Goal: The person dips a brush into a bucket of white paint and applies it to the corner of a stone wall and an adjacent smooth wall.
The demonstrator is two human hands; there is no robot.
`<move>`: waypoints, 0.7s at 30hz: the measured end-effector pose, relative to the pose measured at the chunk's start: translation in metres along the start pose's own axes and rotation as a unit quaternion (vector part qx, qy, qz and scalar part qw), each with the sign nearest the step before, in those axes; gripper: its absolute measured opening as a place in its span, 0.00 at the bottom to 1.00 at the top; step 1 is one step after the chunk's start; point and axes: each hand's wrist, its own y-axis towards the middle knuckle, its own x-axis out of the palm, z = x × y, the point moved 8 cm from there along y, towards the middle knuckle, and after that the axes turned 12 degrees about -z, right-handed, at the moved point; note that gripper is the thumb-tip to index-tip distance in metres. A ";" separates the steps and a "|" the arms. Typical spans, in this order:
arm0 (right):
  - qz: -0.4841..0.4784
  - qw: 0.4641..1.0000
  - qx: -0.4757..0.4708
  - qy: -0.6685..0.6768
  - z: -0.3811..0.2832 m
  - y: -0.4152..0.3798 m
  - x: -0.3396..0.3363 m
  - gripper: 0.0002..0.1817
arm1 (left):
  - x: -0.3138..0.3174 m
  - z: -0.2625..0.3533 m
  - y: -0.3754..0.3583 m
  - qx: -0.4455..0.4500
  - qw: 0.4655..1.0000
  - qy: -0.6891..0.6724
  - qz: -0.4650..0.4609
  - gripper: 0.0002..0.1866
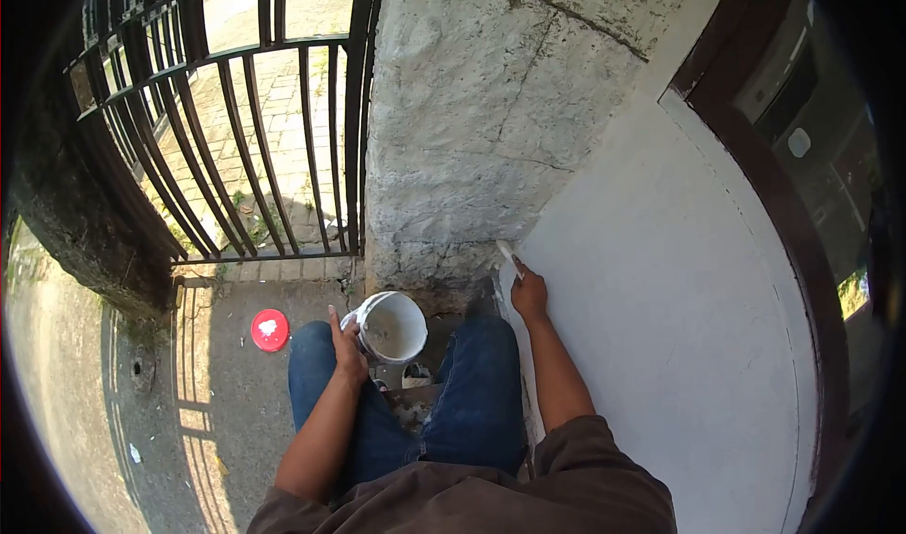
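Observation:
My left hand (347, 345) is closed on the near left rim of a white bucket (420, 338), its thumb pointing up. The bucket is tilted towards me above my knees, with a pale greyish coating inside. My right hand (528, 293) is wrapped round a slim whitish paintbrush (511, 258); its bristles are too small to make out clearly. The brush tip is at the corner where the rough, cracked wall (472, 175) meets the smooth white wall (651, 326).
A red lid (270, 330) with a white smear lies on the concrete floor (236, 392) to my left. A black metal gate (269, 147) stands beyond it, beside a dark mossy pillar (85, 241). A brown-framed window (755, 157) borders the smooth wall on the right.

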 end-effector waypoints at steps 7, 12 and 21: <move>0.129 0.990 -0.037 0.030 -0.047 -0.003 -0.072 0.31 | 0.013 0.007 -0.008 0.001 1.000 0.012 0.023 0.61; 0.136 0.987 -0.022 0.087 -0.033 -0.010 -0.047 0.31 | -0.007 0.001 0.004 0.001 0.995 0.092 0.034 0.65; 0.031 0.996 -0.064 0.044 0.004 0.001 0.001 0.32 | 0.009 0.006 -0.005 0.001 0.998 0.055 0.014 0.62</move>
